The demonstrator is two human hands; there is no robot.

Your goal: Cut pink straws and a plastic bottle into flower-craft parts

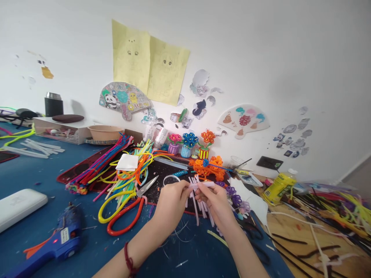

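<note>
My left hand (173,197) and my right hand (216,200) meet over the middle of the table. Both pinch a short pale lilac pipe cleaner (207,185) held level between the fingertips. Beneath and behind the fingers lie several more lilac pieces (197,212), partly covered by my hands. Left of my left hand are scissors (125,212) with one yellow and one red handle, blades apart. Close to my right hand are purple pipe-cleaner flowers (236,199).
A blue glue gun (68,235) with a red light lies at the left front, near a white case (21,206). Colourful pipe cleaners (98,166) are heaped behind the scissors. Small flower pots (186,150) line the wall. A yellow bottle (279,187) stands at right.
</note>
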